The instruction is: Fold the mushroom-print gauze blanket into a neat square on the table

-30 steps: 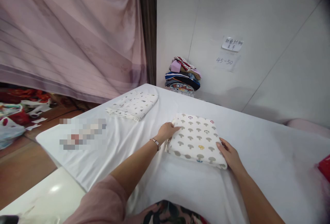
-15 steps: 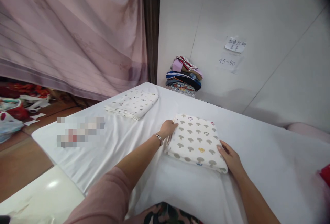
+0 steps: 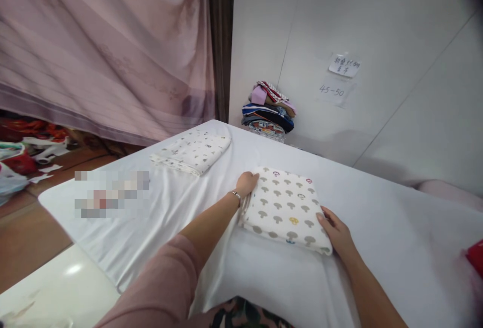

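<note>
A folded white cloth with grey, yellow and red mushroom prints [image 3: 283, 202] lies flat in front of me. My left hand [image 3: 248, 183], with a bracelet at the wrist, grips its left edge near the far corner, fingers closed on the fabric. On the opposite edge, my right hand [image 3: 335, 227] holds the side with the thumb on top and the other fingers along the outside, partly hidden. Another folded white cloth with small prints [image 3: 192, 152] rests farther off to the left, apart from both hands.
A white-covered table [image 3: 377, 227] spreads under the cloths. Behind its far edge, a pile of folded fabrics [image 3: 267, 109] stands against the grey wall [image 3: 339, 16]. A pink curtain [image 3: 113, 41] hangs at the left. Something red [image 3: 475, 257] shows at the right edge.
My left hand has shifted slightly up along the cloth's left edge. The right hand keeps its hold, and the folded cloth looks nearly the same.
</note>
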A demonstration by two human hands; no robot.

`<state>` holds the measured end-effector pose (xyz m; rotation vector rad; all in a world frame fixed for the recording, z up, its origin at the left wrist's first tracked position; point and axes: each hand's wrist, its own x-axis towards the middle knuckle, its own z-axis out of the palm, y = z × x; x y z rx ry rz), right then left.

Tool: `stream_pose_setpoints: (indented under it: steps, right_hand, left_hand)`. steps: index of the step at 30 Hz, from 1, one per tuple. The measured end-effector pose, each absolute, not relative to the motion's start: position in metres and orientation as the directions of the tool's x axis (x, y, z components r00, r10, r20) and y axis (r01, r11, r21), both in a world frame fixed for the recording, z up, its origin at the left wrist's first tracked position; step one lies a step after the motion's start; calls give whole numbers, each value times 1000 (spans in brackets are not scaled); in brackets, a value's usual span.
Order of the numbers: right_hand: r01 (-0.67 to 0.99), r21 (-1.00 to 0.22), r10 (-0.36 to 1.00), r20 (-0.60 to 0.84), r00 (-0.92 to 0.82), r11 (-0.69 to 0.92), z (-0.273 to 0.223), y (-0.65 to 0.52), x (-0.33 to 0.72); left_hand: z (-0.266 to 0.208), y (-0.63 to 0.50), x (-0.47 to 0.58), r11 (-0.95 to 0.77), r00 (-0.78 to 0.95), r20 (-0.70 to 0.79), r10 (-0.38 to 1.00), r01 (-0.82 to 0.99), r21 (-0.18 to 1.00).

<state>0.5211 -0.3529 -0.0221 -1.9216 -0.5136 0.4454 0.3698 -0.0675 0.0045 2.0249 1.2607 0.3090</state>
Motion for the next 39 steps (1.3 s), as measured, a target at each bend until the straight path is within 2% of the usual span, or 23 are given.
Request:
stream_pose_setpoints:
  steps: [15,24,32,39]
  right_hand:
    - [150,-924,563,-82,822,-353,-27,-353,525]
    - [194,-910,551,-43,833,-365,-23,-354,524]
    - [163,-915,558,-77,826,-368,-29,-354,529]
    - [187,-905,549,-60,833,-382,-29,-355,530]
  left_hand:
    - [11,-58,382,-226,481,-226,847,710,666]
    - [16,-56,365,-183,525,-263,810,651,736]
    - [21,-103,311,-199,609,-275,744,595,779]
    - [10,-117,301,-176,596,-233,768,546,819]
